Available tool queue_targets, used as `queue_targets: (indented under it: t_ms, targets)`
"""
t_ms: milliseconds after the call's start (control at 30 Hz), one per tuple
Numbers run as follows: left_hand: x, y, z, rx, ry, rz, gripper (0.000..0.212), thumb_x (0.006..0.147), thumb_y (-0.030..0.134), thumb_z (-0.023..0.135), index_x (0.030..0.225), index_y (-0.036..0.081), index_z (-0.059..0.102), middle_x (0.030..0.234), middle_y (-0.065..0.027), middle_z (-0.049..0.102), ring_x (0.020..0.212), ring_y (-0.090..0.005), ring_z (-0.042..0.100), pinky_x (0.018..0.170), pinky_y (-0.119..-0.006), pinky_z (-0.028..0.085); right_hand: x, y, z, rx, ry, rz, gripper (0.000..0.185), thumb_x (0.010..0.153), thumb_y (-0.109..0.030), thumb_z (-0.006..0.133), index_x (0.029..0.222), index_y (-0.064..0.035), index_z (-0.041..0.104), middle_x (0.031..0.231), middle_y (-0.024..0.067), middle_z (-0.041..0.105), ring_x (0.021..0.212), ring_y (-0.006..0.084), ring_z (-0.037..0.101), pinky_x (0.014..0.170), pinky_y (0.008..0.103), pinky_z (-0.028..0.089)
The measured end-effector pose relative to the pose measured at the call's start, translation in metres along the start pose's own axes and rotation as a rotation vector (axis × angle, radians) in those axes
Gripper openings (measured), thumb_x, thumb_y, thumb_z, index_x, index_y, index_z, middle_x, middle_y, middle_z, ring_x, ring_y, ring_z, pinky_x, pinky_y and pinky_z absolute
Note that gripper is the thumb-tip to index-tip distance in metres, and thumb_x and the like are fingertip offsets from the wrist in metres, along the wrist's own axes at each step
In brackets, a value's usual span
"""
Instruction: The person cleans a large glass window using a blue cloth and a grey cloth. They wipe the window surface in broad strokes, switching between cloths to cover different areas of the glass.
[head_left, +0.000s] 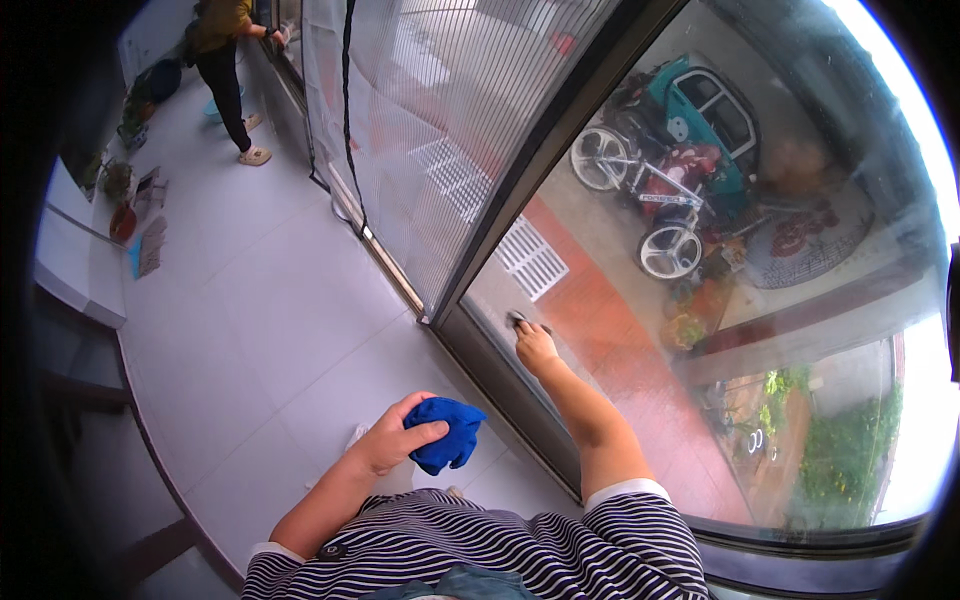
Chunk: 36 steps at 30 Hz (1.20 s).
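Note:
My left hand (386, 442) grips a bunched blue cloth (448, 439) in front of my striped shirt, thumb pressed on top of it. My right arm reaches out to the large glass pane (600, 337). Against the lower part of that pane, my right hand (536, 349) is closed around a small dark tool (516, 319). Fingers and blur hide most of the tool, so its exact kind is unclear. A dark metal frame (502, 397) borders the pane just below this hand.
A pleated screen (420, 150) with a hanging black cord adjoins the pane. Another person (221, 67) stands at a window farther along. Potted plants (116, 180) line the left wall. Through the glass appear a white bicycle (645, 184) and a teal vehicle (712, 112).

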<state>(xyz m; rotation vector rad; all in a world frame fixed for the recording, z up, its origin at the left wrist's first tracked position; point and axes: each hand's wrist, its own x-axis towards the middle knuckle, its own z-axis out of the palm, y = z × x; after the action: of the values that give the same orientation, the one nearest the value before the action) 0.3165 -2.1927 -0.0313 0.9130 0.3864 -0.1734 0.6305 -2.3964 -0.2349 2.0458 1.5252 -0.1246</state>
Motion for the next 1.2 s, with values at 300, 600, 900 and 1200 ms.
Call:
queue_targets:
  t_ms: [300, 600, 900, 1200]
  targets:
    - [-0.015, -0.076, 0.046, -0.104, -0.073, -0.005, 0.042, 0.085, 0.025, 0.070, 0.117, 0.004, 0.053, 0.104, -0.0064, 0.061, 0.096, -0.0153, 0.060, 0.084, -0.030, 0.050, -0.128, 0.076, -0.197, 0.000, 0.876, 0.195, 0.037, 0.080, -0.004, 0.057, 0.116, -0.0049, 0.060, 0.127, 0.0084, 0.054, 0.113, 0.0256, 0.055, 0.090, 0.0378, 0.049]
    - [-0.003, -0.144, 0.087, -0.062, -0.189, -0.053, 0.041, 0.085, 0.021, 0.070, 0.119, 0.006, 0.052, 0.106, -0.0046, 0.060, 0.098, -0.0142, 0.058, 0.085, -0.029, 0.050, -0.179, 0.138, -0.275, -0.648, 0.861, 0.858, 0.048, 0.090, -0.020, 0.043, 0.136, -0.0059, 0.048, 0.144, 0.0107, 0.042, 0.137, 0.0275, 0.034, 0.110, 0.0612, -0.001]
    - [0.020, -0.146, 0.059, 0.097, -0.153, -0.048, 0.045, 0.084, 0.029, 0.073, 0.114, 0.003, 0.054, 0.100, -0.0053, 0.062, 0.090, -0.0124, 0.059, 0.079, -0.028, 0.051, -0.056, 0.002, 0.071, -0.417, 0.347, 0.061, 0.048, 0.090, -0.021, 0.044, 0.134, -0.0036, 0.048, 0.136, 0.0083, 0.051, 0.127, 0.0208, 0.043, 0.114, 0.0424, 0.018]
    - [0.044, -0.132, 0.013, -0.019, -0.001, -0.032, 0.043, 0.083, 0.030, 0.073, 0.112, 0.004, 0.054, 0.098, -0.0052, 0.062, 0.089, -0.0118, 0.060, 0.076, -0.027, 0.051, -0.029, 0.036, -0.084, 0.318, 0.629, -0.034, 0.032, 0.077, -0.006, 0.060, 0.108, -0.0010, 0.061, 0.118, 0.0127, 0.059, 0.111, 0.0295, 0.054, 0.096, 0.0410, 0.042]
